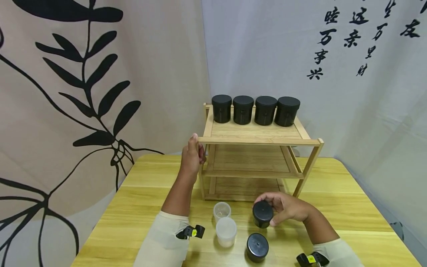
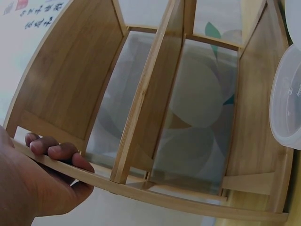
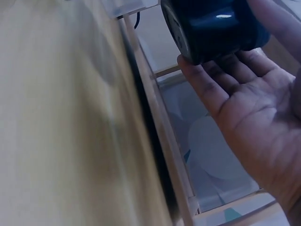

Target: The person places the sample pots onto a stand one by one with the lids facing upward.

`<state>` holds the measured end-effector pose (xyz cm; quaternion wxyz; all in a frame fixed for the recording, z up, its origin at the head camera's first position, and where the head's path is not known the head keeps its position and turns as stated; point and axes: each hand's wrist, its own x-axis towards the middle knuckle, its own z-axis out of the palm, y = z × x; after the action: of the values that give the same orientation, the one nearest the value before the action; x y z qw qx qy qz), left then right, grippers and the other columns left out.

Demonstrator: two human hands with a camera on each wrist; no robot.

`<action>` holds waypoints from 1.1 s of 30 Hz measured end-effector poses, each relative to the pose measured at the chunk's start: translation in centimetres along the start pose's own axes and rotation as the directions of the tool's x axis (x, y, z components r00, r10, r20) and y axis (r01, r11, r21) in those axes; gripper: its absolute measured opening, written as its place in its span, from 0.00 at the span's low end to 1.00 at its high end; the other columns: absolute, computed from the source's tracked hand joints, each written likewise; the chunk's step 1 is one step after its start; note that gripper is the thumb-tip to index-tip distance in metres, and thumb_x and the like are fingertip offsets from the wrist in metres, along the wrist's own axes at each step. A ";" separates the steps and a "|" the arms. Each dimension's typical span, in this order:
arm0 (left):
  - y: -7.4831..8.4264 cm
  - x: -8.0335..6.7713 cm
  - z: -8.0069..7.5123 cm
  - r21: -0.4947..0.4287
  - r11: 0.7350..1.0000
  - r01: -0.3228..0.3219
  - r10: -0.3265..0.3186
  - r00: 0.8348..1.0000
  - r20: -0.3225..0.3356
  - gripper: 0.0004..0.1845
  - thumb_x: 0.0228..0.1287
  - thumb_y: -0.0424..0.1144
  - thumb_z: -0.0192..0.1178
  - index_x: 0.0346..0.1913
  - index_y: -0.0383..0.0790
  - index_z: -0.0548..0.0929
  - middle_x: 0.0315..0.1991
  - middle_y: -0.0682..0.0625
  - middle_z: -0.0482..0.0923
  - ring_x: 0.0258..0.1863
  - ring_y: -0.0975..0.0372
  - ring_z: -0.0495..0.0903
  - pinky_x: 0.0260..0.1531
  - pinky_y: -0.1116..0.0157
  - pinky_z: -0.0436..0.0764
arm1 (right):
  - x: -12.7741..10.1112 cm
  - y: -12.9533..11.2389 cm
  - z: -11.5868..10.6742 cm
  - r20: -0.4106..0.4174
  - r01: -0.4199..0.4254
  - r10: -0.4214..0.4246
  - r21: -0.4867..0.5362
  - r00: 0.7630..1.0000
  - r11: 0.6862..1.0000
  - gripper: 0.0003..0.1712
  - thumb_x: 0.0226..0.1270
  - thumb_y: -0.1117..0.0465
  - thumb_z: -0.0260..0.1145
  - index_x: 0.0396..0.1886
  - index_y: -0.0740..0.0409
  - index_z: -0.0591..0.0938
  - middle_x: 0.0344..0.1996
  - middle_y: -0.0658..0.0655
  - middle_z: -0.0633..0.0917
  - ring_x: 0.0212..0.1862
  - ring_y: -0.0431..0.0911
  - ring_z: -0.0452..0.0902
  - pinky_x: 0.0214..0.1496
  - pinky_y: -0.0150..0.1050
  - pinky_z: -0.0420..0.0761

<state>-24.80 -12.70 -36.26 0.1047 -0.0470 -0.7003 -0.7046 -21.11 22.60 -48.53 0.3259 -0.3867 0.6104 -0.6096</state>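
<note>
My left hand [image 1: 191,157] grips the left side post of a three-tier wooden shelf rack [image 1: 253,130], close to its top corner. In the left wrist view its fingers [image 2: 63,151] curl round that post. With thumb and fingers, my right hand [image 1: 288,207] holds a lidded black jar [image 1: 262,212] in front of the bottom tier. The right wrist view shows this jar [image 3: 214,28] tilted on its side above the tabletop, partly cut off by the frame. Nearer me, a second black jar [image 1: 257,246] stands on the table.
Two translucent plastic jars [image 1: 226,230] stand one behind the other left of the black jars. Several black jars [image 1: 243,110] line the rack's top tier. Beneath everything is a yellow wooden table [image 1: 133,222]. Patterned cloth [image 1: 160,74] hangs behind.
</note>
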 end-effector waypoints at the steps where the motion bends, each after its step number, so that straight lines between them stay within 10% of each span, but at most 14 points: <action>1: 0.0 0.0 0.0 -0.001 1.000 0.000 0.000 1.000 -0.002 0.35 0.82 0.66 0.37 0.20 0.45 0.65 0.18 0.54 0.62 0.20 0.61 0.60 0.28 0.63 0.65 | 0.0 -0.2 0.1 -0.003 0.006 -0.006 -0.007 1.000 1.000 0.36 0.66 0.74 0.75 0.71 0.75 0.72 0.60 0.53 0.88 0.60 0.47 0.87 0.69 0.41 0.81; 33: 0.1 -0.1 0.0 -0.001 1.000 -0.015 0.015 1.000 -0.006 0.35 0.82 0.66 0.38 0.20 0.45 0.65 0.17 0.54 0.62 0.19 0.61 0.60 0.29 0.60 0.66 | -0.2 -3.7 1.7 -0.160 0.095 -0.113 -0.118 0.981 0.988 0.32 0.72 0.77 0.68 0.73 0.73 0.71 0.60 0.54 0.87 0.61 0.45 0.86 0.67 0.39 0.82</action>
<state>-24.67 -12.64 -36.20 0.1120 -0.0500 -0.6993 -0.7042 -19.31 22.10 -44.98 0.2198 -0.3833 0.6468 -0.6216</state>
